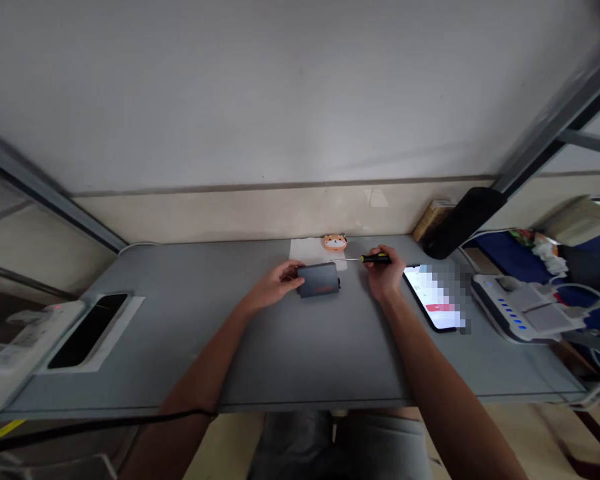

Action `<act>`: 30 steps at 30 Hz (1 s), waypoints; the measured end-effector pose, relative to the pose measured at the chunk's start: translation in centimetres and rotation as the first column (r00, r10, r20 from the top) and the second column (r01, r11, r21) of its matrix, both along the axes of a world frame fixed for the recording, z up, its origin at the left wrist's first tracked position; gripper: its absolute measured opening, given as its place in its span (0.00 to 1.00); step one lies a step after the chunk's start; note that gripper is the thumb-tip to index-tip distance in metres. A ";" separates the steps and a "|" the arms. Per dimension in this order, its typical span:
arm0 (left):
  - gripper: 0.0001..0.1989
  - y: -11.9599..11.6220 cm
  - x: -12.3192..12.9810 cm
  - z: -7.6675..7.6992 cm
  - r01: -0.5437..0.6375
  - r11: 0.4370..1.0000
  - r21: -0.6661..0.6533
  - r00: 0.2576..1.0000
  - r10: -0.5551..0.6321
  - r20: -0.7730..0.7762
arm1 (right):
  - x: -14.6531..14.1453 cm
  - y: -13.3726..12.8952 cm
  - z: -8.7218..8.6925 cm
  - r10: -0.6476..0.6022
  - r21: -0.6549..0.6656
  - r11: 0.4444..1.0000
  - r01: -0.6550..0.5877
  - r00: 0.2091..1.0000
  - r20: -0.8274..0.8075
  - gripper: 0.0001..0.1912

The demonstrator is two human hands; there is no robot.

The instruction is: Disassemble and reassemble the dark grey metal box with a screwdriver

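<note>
My left hand (279, 283) grips the left end of a dark grey box-shaped device (319, 280) with red lettering on its face and a ribbed far edge. My right hand (386, 270) is closed around the black and yellow handle of a screwdriver (375, 258). Its thin shaft points left, and the tip is close to the device's far right corner; whether they touch I cannot tell. Behind the device lies a white sheet of paper (307, 249), with a small orange animal-faced case (335, 242) at its right side.
A lit phone (433, 300) lies right of my right forearm, beside a power strip (520, 310) with cables. A black cylinder (460, 223) leans at the back right. On the left, a dark-screened phone (90, 330) rests near a white power strip (45, 333). The desk's front edge (310, 405) is close.
</note>
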State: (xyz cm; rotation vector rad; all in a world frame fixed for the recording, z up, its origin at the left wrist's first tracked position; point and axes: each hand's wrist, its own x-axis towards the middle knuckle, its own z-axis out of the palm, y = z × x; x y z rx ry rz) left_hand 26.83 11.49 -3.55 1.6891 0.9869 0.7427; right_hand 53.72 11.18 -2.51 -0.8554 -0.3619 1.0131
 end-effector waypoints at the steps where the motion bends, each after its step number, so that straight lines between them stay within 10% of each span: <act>1: 0.21 0.0 0.1 -0.1 -0.017 1.000 0.020 1.000 0.018 -0.025 | -0.2 -0.2 0.2 -0.086 0.012 0.996 0.086 0.993 0.081 0.11; 5: 0.20 -0.1 0.5 -0.6 -0.068 0.992 0.109 0.991 0.080 -0.109 | -1.1 -1.9 1.4 -0.273 0.192 0.958 0.211 0.873 0.403 0.18; 17: 0.11 0.1 0.2 -1.3 -0.020 0.943 0.332 0.952 0.120 -0.282 | -3.4 -5.5 2.5 -0.219 0.306 0.920 -0.244 0.326 0.920 0.27; 30: 0.13 -0.2 0.5 -1.3 0.052 0.932 0.358 0.934 0.081 -0.347 | -4.6 -5.6 2.2 -0.176 0.270 0.894 -0.357 0.273 0.946 0.24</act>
